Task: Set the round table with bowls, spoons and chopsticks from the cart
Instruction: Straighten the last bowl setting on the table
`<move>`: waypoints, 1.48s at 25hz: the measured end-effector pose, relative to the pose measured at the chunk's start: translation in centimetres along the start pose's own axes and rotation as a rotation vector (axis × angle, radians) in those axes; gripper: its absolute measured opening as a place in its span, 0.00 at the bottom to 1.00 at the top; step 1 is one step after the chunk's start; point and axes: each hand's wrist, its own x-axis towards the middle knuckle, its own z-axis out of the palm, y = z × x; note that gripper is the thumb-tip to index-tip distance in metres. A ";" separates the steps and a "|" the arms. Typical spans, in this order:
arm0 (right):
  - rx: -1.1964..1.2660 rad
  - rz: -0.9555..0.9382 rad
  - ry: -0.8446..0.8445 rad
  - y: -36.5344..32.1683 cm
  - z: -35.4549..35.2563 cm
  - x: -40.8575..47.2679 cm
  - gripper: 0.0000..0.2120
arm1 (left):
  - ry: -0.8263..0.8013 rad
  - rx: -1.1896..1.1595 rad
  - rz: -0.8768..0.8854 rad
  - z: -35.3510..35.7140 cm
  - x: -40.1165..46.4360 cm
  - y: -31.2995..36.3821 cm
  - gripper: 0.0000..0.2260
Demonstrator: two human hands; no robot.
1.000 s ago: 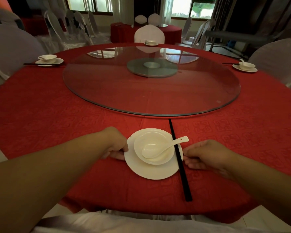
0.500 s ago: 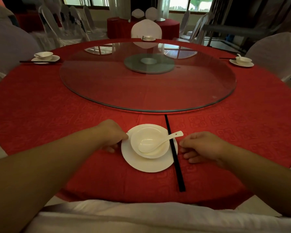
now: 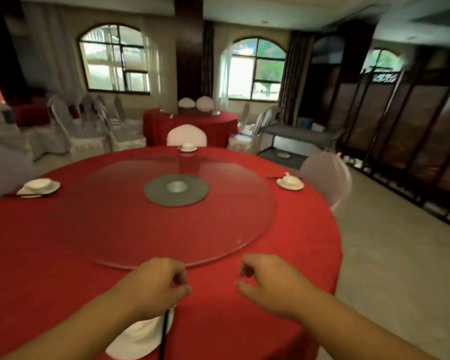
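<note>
The near place setting lies at the front of the round red table (image 3: 62, 255): a white plate (image 3: 140, 339) with black chopsticks (image 3: 163, 333) along its right side. My left forearm hides its bowl and spoon. My left hand (image 3: 156, 284) hovers above the setting with fingers loosely curled, holding nothing. My right hand (image 3: 268, 281) hangs over the cloth to the right, also loosely curled and empty. Other white bowl settings stand at the left (image 3: 39, 185), the right (image 3: 290, 181) and the far side (image 3: 187, 147).
A glass turntable (image 3: 218, 229) covers the table's middle. White-covered chairs stand at the far side (image 3: 187, 135) and right (image 3: 325, 175). A grey cart (image 3: 299, 137) is behind on the right, another red table (image 3: 190, 123) farther back, and folding screens (image 3: 400, 131) line the right wall.
Both hands have let go of the plate's edges and lifted off the table. The camera has tilted up and swung right, so the near setting now sits low in view.
</note>
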 end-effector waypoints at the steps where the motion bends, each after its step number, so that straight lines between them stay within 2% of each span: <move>1: -0.037 -0.014 0.029 1.2 -3.2 -1.6 0.12 | 0.019 0.022 0.037 -1.3 0.6 3.6 0.09; 5: -0.162 -0.007 0.116 6.0 -13.8 -6.3 0.12 | 0.159 0.111 0.164 -5.1 4.1 15.8 0.09; 8: -0.192 0.072 0.174 11.7 -20.2 -8.7 0.12 | 0.197 0.158 0.246 -5.9 8.4 24.2 0.09; 12: -0.227 0.167 0.195 21.4 -25.2 -9.0 0.13 | 0.221 0.234 0.330 -4.0 17.1 32.7 0.13; 17: -0.292 0.247 0.168 36.2 -29.9 -4.4 0.12 | 0.217 0.217 0.350 0.2 32.3 40.8 0.15; 22: -0.348 0.338 0.097 51.1 -36.1 2.0 0.14 | 0.131 0.187 0.294 2.8 48.4 47.6 0.14; 25: -0.348 0.324 0.096 57.8 -40.2 6.0 0.14 | 0.151 0.204 0.263 2.8 55.6 51.3 0.12; 31: -0.310 0.139 0.118 72.3 -44.2 18.4 0.12 | 0.204 0.233 0.118 4.9 70.6 54.8 0.14; 37: -0.271 -0.132 0.016 84.9 -46.7 33.8 0.09 | 0.194 0.257 -0.190 6.9 83.5 57.3 0.15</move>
